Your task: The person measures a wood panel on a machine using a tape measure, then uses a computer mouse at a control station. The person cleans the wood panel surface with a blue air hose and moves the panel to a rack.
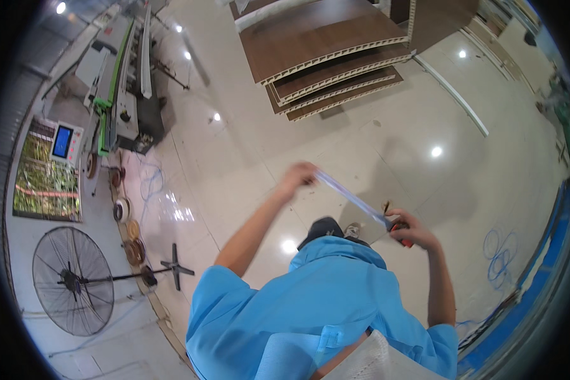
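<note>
A red and black tape measure (401,233) sits in my right hand (420,233), with the fingers wrapped round its case. From the case a pale blade (351,196) stretches up and left to my left hand (301,174). My left hand is closed on the free end of the blade, slightly blurred by motion. Both hands are held out in front of my body above the tiled floor (323,149). A small brownish thing (386,207) shows beside the case; I cannot make out what it is.
Brown hollow-core panels (323,44) are stacked ahead, a white strip (453,95) on the floor beside them. A long green-edged machine (111,76) stands at left. Nearer are edging rolls (133,252) and a standing fan (73,280). Coiled blue hose (500,258) lies at right.
</note>
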Demonstrator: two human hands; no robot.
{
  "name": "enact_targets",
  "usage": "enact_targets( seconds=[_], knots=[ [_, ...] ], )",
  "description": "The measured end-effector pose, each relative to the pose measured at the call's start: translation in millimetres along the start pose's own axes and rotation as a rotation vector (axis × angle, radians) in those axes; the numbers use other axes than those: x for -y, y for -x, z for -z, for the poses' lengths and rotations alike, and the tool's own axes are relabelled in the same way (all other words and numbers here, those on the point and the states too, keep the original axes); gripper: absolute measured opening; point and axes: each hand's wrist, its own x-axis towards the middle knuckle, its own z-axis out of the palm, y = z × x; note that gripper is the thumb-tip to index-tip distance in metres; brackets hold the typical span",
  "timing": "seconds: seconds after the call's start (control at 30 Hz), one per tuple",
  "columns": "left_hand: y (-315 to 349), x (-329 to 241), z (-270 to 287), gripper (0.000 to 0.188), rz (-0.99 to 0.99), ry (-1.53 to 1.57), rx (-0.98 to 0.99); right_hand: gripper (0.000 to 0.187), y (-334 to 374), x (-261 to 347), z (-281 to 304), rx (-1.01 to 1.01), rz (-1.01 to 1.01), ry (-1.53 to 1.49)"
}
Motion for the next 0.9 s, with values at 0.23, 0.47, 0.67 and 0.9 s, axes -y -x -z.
enact_targets(
  seconds=[0.23,0.47,0.67,0.9],
  knots=[
    [-95,-61,207,0.031,-0.278,0.713,-0.86,0.029,-149,167,182,0.146,-0.077,0.529],
    [-236,-11,204,0.035,-0.336,1.065,-0.918,0.026,-370,303,234,0.143,0.044,0.746],
    [-295,39,70,0.046,0.226,0.919,-0.953,0.037,-485,375,277,0.137,0.181,1.001],
    [-279,104,-47,0.057,0.394,0.894,-1.181,0.044,-569,402,393,0.365,0.202,1.029]
  ],
)
